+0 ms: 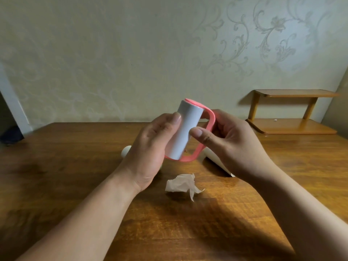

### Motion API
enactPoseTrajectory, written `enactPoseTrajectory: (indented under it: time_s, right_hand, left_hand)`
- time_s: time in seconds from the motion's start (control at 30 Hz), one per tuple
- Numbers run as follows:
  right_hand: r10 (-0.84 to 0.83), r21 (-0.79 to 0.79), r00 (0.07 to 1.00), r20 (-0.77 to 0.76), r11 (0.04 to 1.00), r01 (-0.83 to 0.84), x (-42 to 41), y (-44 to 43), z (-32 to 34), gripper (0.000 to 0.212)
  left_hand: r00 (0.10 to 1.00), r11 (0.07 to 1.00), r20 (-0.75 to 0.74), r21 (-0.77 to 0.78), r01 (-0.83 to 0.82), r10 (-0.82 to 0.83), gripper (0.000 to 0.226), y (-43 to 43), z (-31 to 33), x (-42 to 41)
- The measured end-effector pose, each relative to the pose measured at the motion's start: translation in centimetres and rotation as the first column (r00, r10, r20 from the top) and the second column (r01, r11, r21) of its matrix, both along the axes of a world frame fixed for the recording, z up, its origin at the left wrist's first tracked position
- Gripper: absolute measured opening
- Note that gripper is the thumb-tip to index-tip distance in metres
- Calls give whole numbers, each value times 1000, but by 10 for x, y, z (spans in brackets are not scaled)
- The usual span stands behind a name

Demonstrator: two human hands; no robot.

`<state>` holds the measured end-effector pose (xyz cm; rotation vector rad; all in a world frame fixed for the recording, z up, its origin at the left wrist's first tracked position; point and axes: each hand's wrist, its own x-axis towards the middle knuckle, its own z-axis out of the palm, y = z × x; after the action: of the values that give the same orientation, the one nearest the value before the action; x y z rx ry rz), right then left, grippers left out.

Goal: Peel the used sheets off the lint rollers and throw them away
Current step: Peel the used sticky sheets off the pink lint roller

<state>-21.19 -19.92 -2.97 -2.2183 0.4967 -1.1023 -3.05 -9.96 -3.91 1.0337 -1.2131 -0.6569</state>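
I hold a lint roller (183,129) with a white sticky roll and a pink loop handle (209,127) up above the wooden table (75,166). My left hand (150,147) wraps the roll from the left, thumb pressed on its upper side. My right hand (229,140) grips the pink handle, with its thumb tip touching the roll's right side. A crumpled white used sheet (183,184) lies on the table below the roller. Another white lint roller (214,159) lies on the table, mostly hidden behind my right hand. A white rounded end (125,151) shows left of my left hand.
A small two-tier wooden shelf (290,112) stands at the back right against the patterned wall. A dark object (9,136) sits at the far left edge beyond the table. The table's near part is in shadow.
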Motion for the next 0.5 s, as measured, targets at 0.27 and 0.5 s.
enactPoseTrajectory:
  time_s: [0.27, 0.5]
  right_hand:
    - [42, 54, 999, -26, 998, -41, 1, 2, -1, 48]
    - [35, 93, 999, 3, 995, -35, 1, 5, -1, 59]
  left_hand:
    - [999, 998, -13, -56, -38, 38, 29, -2, -2, -3]
    - [999, 1000, 45, -24, 5, -4, 40, 2, 0, -5]
